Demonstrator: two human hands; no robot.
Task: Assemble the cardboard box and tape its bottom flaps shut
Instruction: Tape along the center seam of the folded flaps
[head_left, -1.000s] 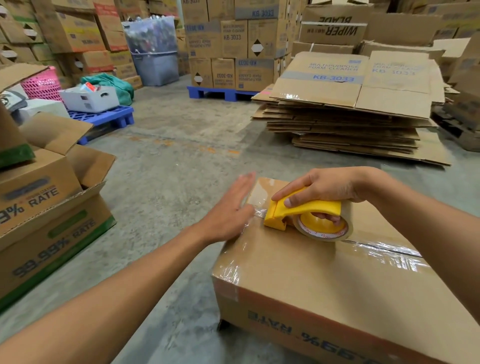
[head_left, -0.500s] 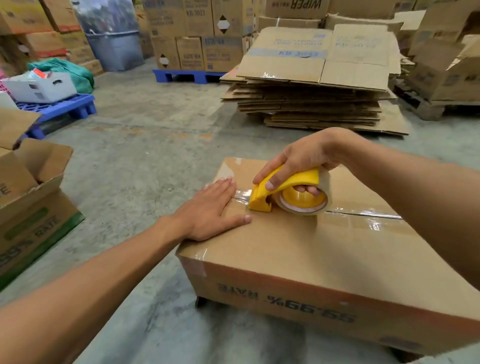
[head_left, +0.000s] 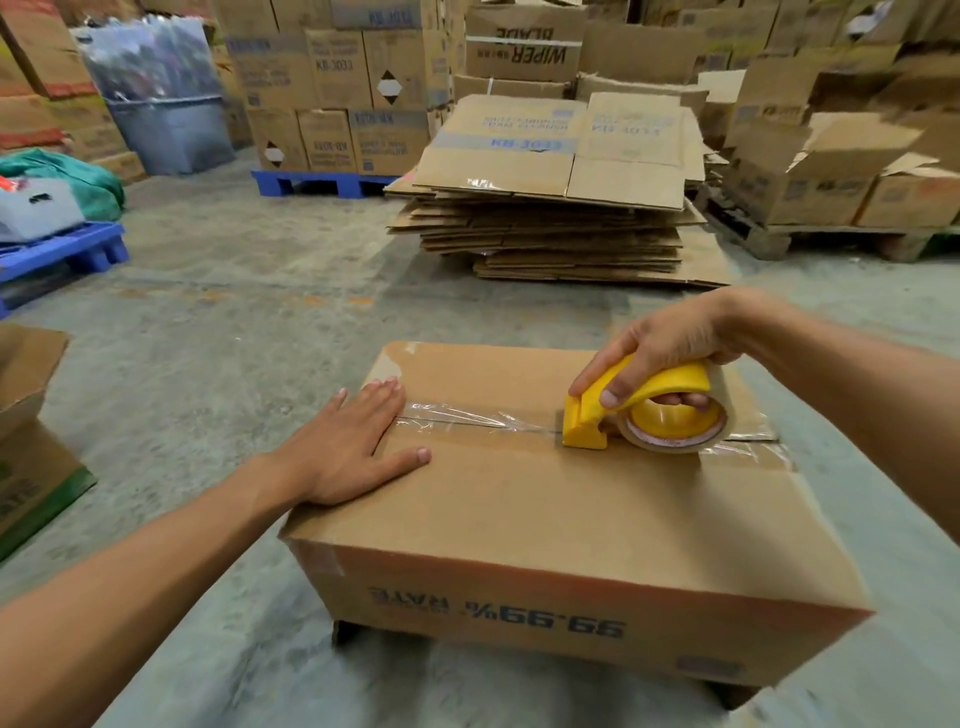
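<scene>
A brown cardboard box (head_left: 545, 519) lies upside down on the concrete floor, its bottom flaps folded shut and facing up. A strip of clear tape (head_left: 467, 418) runs along the centre seam from the left edge to the dispenser. My left hand (head_left: 348, 447) lies flat, fingers spread, on the left end of the seam over the tape's start. My right hand (head_left: 660, 353) grips a yellow tape dispenser (head_left: 639, 410) with a roll of clear tape, pressed on the seam right of the middle.
A stack of flattened cartons (head_left: 550, 208) lies on the floor straight ahead. Stacked boxes stand on a blue pallet (head_left: 322, 182) behind it. More boxes sit on a wooden pallet (head_left: 831, 239) at right. An open carton (head_left: 26, 431) and another blue pallet (head_left: 62, 254) are at left.
My right hand has drawn the dispenser rightward along the seam, laying out tape. My left hand came down flat on the box's left end and stays there.
</scene>
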